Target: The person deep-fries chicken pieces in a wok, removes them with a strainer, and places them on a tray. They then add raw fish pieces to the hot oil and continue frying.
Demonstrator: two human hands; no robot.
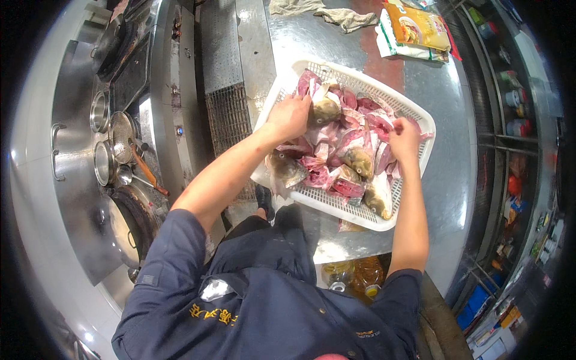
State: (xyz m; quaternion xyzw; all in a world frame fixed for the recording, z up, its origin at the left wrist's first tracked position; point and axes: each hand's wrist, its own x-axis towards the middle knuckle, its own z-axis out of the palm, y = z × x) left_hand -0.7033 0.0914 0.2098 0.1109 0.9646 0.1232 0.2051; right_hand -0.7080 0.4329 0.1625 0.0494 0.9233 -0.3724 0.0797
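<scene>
A white plastic basket [333,210] on the steel table holds cut raw fish, with several fish heads among pink pieces. My left hand [291,116] rests at the basket's left side, its fingers on pale fish beside the upper fish head [325,111]; the fingertips are partly hidden. Over at the right side, my right hand [404,137] has thumb and fingers closed on a piece of raw fish [381,125]. Another fish head [286,169] lies at the basket's left edge, below my left forearm. More heads [358,162] lie near the middle and lower right.
Food packets [418,29] and crumpled cloths [344,19] lie at the table's far side. Left is a stove with a wok [130,229], strainers and a ladle [125,174]. Oil bottles [366,274] stand below the table's near edge. Shelving [504,144] runs along the right.
</scene>
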